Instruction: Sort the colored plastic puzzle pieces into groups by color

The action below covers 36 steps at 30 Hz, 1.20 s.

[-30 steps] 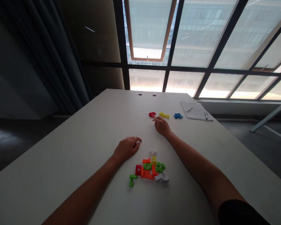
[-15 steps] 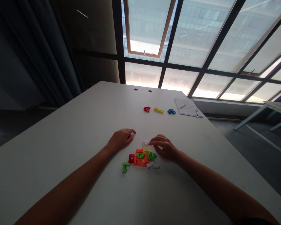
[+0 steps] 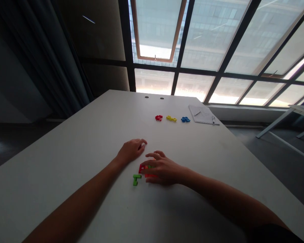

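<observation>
a pile of plastic puzzle blocks [image 3: 147,175] sits on the table, mostly hidden under the right hand [image 3: 163,169]. a red block [image 3: 142,168] and an orange block [image 3: 152,176] are seen at its edges, with a bit of green between the fingers. two green blocks [image 3: 135,179] are lying just left of the pile, touching each other. the right arm is stretched in from the lower right, and the right hand is held palm down over the pile, fingers spread wide and arched. no block is clearly seen gripped, and contact with the pile is partly hidden. the left arm comes in from the lower left, and the left hand [image 3: 131,151] is rested palm down beside the pile, fingers loosely curled; whether anything is held under them cannot be told. farther up the white table [image 3: 66,145], small clusters of red pieces [image 3: 158,117], yellow pieces [image 3: 171,118] and blue pieces [image 3: 185,119] are set in a row. a notepad [image 3: 202,114] and a pen [image 3: 213,120] lie to their right, near the table's far corner. large windows [image 3: 218,40] are seen behind the table.
</observation>
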Each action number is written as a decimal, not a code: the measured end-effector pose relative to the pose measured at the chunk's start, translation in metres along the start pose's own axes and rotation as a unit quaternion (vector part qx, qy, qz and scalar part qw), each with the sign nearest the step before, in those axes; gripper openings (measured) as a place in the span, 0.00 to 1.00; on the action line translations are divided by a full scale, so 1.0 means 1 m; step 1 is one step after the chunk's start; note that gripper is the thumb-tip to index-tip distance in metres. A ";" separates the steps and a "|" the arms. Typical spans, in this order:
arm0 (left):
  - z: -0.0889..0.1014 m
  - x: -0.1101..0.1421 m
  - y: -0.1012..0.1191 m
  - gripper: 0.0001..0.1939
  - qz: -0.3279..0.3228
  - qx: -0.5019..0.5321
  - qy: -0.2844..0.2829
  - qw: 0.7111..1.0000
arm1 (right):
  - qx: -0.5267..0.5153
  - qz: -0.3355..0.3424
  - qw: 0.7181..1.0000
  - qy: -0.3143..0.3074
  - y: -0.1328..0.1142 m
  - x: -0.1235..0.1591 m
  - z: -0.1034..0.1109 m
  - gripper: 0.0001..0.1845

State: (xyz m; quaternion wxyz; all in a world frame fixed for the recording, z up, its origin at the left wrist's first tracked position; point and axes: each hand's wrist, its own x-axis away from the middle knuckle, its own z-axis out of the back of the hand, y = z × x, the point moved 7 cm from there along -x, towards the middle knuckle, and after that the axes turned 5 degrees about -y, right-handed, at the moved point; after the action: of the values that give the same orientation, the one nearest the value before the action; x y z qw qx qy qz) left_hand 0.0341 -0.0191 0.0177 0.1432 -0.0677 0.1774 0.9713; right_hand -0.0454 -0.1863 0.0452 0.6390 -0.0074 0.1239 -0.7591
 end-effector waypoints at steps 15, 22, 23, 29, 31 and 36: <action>0.001 -0.001 -0.003 0.14 0.027 0.012 -0.019 0.999 | -0.018 -0.138 0.990 -0.009 0.097 -0.013 0.015 0.10; 0.000 -0.001 -0.003 0.14 0.022 0.008 -0.022 0.999 | -0.054 -0.124 0.989 0.066 0.100 -0.014 0.020 0.11; 0.000 -0.001 -0.003 0.14 0.020 0.007 -0.022 1.000 | -0.061 -0.109 0.990 0.061 0.097 -0.017 0.018 0.12; 0.000 -0.001 -0.002 0.14 0.020 0.004 -0.019 1.000 | -0.058 -0.101 0.992 0.042 0.098 -0.019 0.010 0.13; 0.001 -0.001 -0.001 0.14 0.019 0.000 -0.016 1.000 | -0.057 -0.095 0.993 0.047 0.097 -0.017 0.011 0.13; 0.002 0.000 0.001 0.14 0.009 0.000 -0.022 1.000 | -0.017 -0.086 0.995 0.052 0.085 -0.021 0.010 0.14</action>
State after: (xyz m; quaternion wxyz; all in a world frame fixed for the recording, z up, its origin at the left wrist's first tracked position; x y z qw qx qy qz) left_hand 0.0334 -0.0195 0.0201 0.1385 -0.0452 0.1751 0.9737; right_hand 0.0422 -0.1802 0.0418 0.5639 0.0108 0.1685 -0.8084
